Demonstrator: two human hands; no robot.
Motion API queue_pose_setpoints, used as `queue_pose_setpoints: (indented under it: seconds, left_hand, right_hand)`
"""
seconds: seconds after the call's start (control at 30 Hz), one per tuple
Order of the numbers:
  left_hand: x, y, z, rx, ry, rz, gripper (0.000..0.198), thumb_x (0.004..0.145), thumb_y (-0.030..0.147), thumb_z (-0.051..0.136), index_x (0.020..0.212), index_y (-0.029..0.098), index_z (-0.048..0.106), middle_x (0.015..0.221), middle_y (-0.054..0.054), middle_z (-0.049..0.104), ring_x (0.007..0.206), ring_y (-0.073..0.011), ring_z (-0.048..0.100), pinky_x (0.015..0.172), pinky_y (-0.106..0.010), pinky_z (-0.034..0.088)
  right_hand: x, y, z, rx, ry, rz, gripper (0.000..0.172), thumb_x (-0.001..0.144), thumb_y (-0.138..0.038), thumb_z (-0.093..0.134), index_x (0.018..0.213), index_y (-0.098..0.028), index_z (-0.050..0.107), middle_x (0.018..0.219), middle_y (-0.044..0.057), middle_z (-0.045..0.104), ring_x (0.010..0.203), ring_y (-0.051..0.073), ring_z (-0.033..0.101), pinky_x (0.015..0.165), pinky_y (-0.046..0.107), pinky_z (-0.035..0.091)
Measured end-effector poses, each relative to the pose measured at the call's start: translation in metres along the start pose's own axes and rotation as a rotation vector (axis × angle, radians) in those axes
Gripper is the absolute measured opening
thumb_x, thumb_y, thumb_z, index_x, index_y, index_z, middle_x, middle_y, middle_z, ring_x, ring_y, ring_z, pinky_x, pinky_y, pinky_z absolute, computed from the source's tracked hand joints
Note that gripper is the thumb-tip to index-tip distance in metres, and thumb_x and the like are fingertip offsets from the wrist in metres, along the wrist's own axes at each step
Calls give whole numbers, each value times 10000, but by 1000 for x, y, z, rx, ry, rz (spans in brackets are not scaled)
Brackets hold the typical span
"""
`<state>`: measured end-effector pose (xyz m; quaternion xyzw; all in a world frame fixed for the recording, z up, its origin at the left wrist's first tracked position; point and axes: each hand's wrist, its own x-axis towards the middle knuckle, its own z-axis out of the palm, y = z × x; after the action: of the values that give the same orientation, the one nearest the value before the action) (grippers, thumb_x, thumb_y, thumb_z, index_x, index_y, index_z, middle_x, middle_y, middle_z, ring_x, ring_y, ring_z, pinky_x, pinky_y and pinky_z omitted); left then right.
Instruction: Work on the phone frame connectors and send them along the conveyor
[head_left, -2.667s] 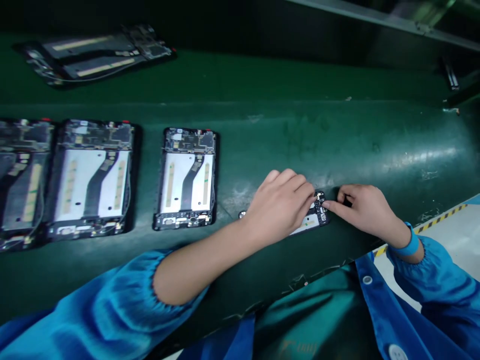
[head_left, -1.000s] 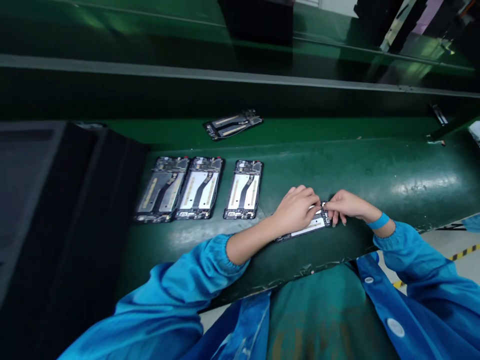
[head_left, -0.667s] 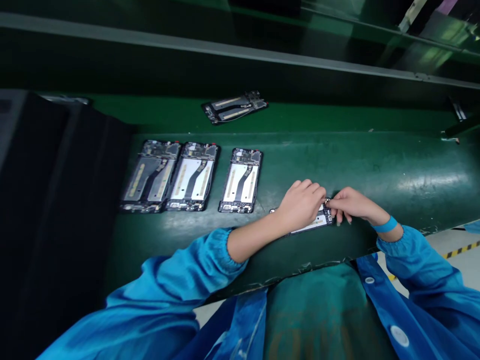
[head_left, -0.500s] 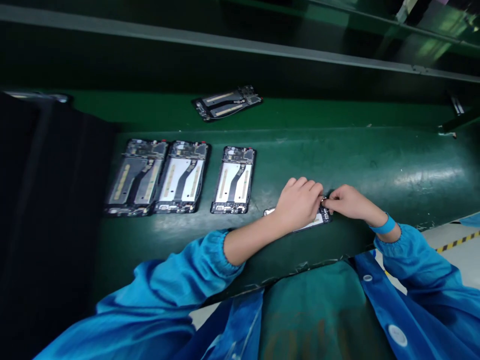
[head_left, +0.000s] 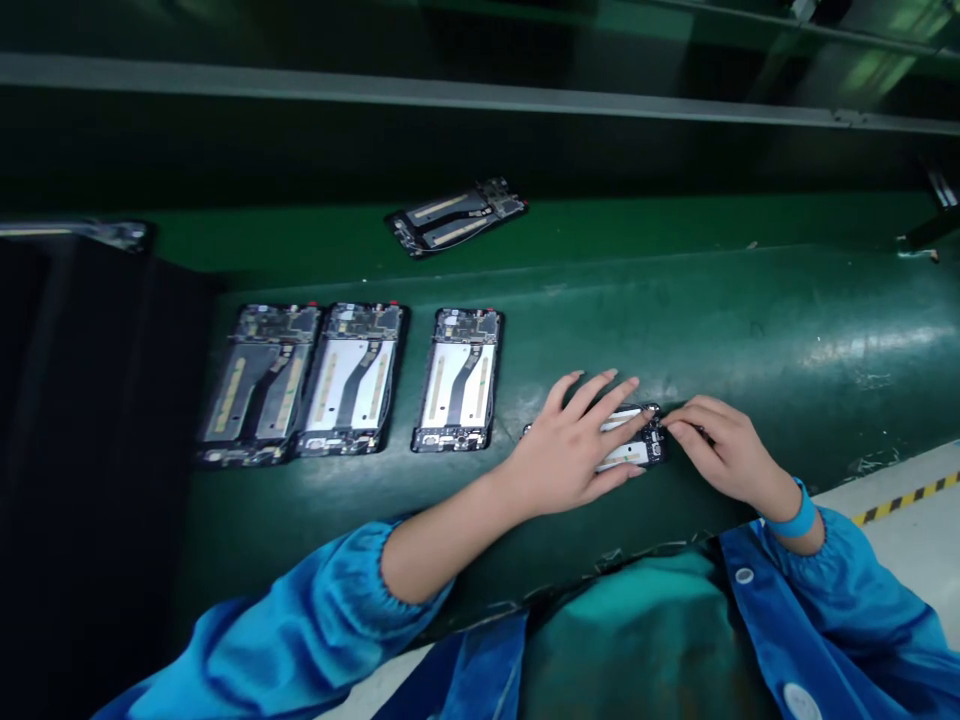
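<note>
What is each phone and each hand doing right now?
phone under the hands: flat on the belt, back open, mostly covered
left hand: fingers spread, pressing on that phone
right hand: fingertips at the phone's right end
three phones in a row: flat, backs open, untouched
far phone: flat, askew, alone

Views: 1, the head camera only, nothing shared with another view.
Position: above the near edge of the desk (head_left: pixel 750 330).
Direction: forward and down, over the blue sleeves.
Distance: near; the hands sit low and centre-right.
</note>
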<state>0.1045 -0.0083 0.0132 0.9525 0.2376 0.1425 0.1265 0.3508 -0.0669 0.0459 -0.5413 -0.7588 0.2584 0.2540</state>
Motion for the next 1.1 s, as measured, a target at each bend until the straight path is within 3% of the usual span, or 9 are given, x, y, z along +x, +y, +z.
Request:
queue_pose_setpoints:
  seconds: [0.17, 0.27, 0.57, 0.7, 0.8, 0.87, 0.97, 1.03, 1.1]
  left_hand:
    - [-1, 1, 1, -6, 8, -7, 545, 1008, 577, 485, 1442, 259, 568, 1577, -148, 434, 1435, -396, 388, 1143, -634, 284]
    - [-1, 1, 2, -12, 11, -7, 539, 1009, 575, 483, 1423, 246, 585, 1572, -156, 437, 1433, -400, 389, 1138, -635, 291]
    - [-1, 0, 1, -30, 6, -10, 547, 1008, 567, 486, 1444, 245, 566, 1564, -166, 441, 1430, -402, 393, 1135, -639, 294]
    - [-1, 1, -1, -40, 23, -17, 521, 1000, 554, 503, 1397, 234, 610, 1489, -164, 516, 1410, -396, 413, 1124, -636, 309]
    - [0, 2, -1, -60, 43, -60, 494, 968, 560, 546, 1331, 246, 666, 1356, -162, 592, 1392, -407, 423, 1113, -655, 308]
    - [0, 4, 0, -69, 56, -95, 491, 943, 565, 575, 1311, 259, 684, 1296, -161, 606, 1386, -417, 424, 1107, -669, 305]
    - [-1, 6, 1, -55, 75, -101, 492, 951, 554, 566, 1315, 245, 686, 1272, -164, 612, 1377, -423, 432, 1099, -665, 319]
    - [-2, 6, 1, -32, 90, -72, 479, 978, 537, 539, 1314, 230, 685, 1295, -164, 618, 1370, -412, 445, 1098, -645, 332]
    - [-4, 6, 2, -15, 105, -40, 455, 992, 518, 533, 1305, 228, 689, 1340, -156, 615, 1364, -397, 459, 1099, -623, 341]
  right_hand:
    - [5, 17, -1, -80, 101, -32, 416, 1089, -275, 468, 683, -210, 529, 615, 21, 532, 606, 187, 531, 640, 338, 413]
    - [11, 20, 7, 32, 105, -94, 381, 1094, -248, 431, 727, -210, 527, 655, 25, 546, 634, 188, 540, 646, 333, 417]
    - [13, 21, 20, -65, 106, -138, 311, 1071, -198, 470, 771, -202, 549, 694, 39, 566, 653, 191, 532, 655, 332, 420]
    - [14, 19, 21, -29, 114, -53, 377, 1076, -248, 455, 717, -204, 561, 665, 40, 576, 640, 188, 562, 644, 326, 431]
    - [22, 19, 15, 61, 118, 139, 431, 1063, -320, 481, 661, -200, 578, 660, 45, 610, 636, 181, 595, 636, 309, 450]
    - [33, 17, 6, 188, 24, 339, 452, 1041, -369, 509, 642, -190, 624, 639, 45, 635, 588, 168, 606, 585, 279, 462]
    - [52, 13, -7, 339, -362, 605, 446, 986, -344, 558, 592, -167, 669, 510, 25, 604, 425, 131, 544, 450, 229, 431]
    - [62, 9, -11, 345, -575, 678, 423, 949, -271, 575, 552, -157, 667, 479, 27, 610, 378, 115, 528, 414, 202, 423]
    - [68, 6, -11, 338, -650, 709, 414, 936, -223, 559, 543, -152, 670, 499, 38, 642, 370, 105, 543, 388, 178, 411]
